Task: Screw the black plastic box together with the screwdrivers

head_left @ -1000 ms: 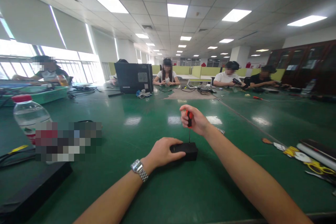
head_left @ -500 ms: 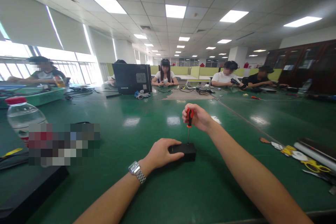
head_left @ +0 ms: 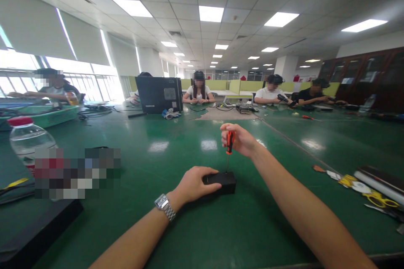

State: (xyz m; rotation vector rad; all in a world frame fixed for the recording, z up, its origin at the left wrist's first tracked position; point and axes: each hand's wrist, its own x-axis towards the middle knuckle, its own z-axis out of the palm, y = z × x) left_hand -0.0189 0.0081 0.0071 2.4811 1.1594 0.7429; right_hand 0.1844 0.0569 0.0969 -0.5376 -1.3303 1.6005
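Note:
A small black rectangular box (head_left: 226, 182) lies on the green tabletop (head_left: 189, 235) in front of me. My left hand (head_left: 197, 183) grips its left end, thumb along the near side and fingers over the far side. Closed round the red and black handle of a screwdriver (head_left: 230, 142) is my right hand (head_left: 241, 141), above the box. The screwdriver stands nearly upright, its thin shaft reaching down to the box's top near the right end. Whatever the tip touches there is too small to make out.
At left stand a water bottle (head_left: 30, 141), a green basket (head_left: 59, 115) and a black slab-like object (head_left: 41, 231). Yellow-handled scissors (head_left: 380, 199) and other tools lie at right. A black computer case (head_left: 158, 94) and gloves (head_left: 171, 113) sit farther back. Several people work around the table.
My right hand has shifted slightly to the right, and the screwdriver handle leans a little more that way. My left hand and the black box stay in place.

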